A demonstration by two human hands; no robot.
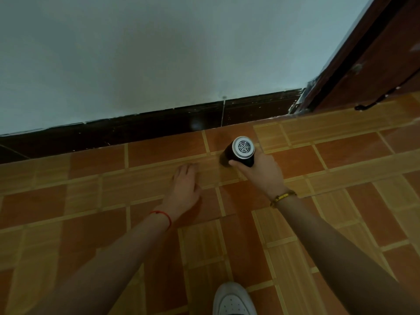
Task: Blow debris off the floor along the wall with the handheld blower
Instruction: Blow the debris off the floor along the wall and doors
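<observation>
My right hand point(261, 172) grips a black handheld blower point(238, 152). Its round silver intake grille faces up at me and its nozzle end points down and left at the tiled floor point(113, 201), close to the dark skirting point(159, 126) at the foot of the pale wall point(159, 53). My left hand point(185, 189) hovers flat over the tiles just left of the blower, fingers together and extended, holding nothing. A red string is on my left wrist and a beaded bracelet on my right. No debris shows clearly on the tiles.
A brown wooden door frame point(375, 60) stands at the right end of the wall. A black cord or strap point(372, 102) lies at its base. My white shoe point(234, 300) is at the bottom edge.
</observation>
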